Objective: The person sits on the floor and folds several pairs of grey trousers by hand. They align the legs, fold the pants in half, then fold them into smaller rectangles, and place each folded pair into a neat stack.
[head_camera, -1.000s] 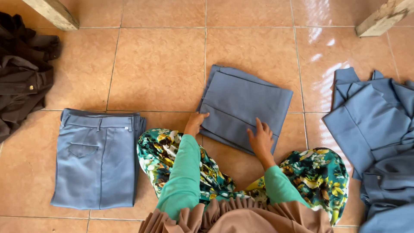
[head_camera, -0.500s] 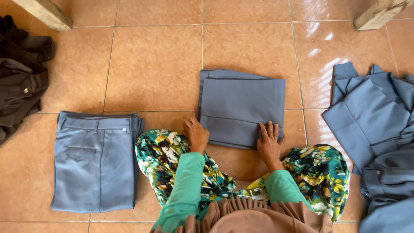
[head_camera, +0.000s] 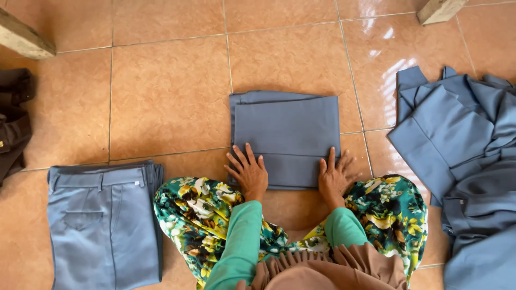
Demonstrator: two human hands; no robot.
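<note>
Floor [head_camera: 161, 96]: orange tiles, a little shiny at the upper right.
Folded cloth [head_camera: 287, 129]: grey-blue, flat in the middle of the frame.
Left hand [head_camera: 248, 173]: flat on the cloth's near left corner, fingers apart.
Right hand [head_camera: 336, 174]: flat on the near right corner, fingers apart.
Doing it well: I think pressing evenly keeps edges straight.
Folded trousers [head_camera: 102, 225]: lower left.
Blue pile [head_camera: 462, 139]: right.

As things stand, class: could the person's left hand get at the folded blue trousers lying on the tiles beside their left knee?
Probably yes. The left hand lies flat on the folded grey-blue cloth, and the folded blue trousers lie just beyond the left knee, with nothing between but that knee.
</note>
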